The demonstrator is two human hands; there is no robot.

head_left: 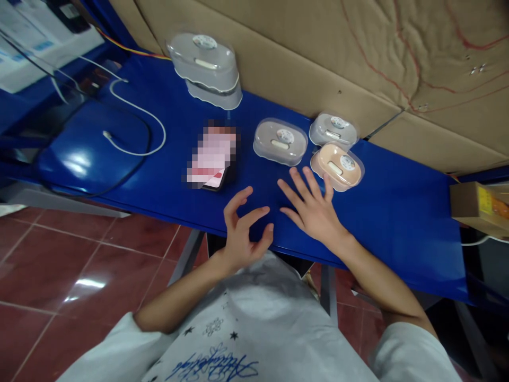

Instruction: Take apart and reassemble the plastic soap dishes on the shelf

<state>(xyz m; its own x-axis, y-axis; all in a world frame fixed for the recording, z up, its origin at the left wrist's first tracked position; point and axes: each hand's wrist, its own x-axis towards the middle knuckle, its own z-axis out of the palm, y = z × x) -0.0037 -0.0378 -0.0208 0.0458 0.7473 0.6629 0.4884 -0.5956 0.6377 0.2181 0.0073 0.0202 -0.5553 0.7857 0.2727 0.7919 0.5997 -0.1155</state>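
Note:
My left hand hovers over the front edge of the blue table, fingers curved and apart, holding nothing. To its right, my right hand is spread palm down with nothing in it, its fingertips close to a peach lidded container. A grey container with a clear lid lies just beyond the hands, and another grey container sits behind the peach one. Each has a round sticker on its lid. Left of them lies a phone with a blurred-out screen.
Taller stacked clear-lidded containers stand against the cardboard-covered wall. A white cable and a black cable curl across the table's left side. A cardboard box is at the right end. Red floor tiles show below.

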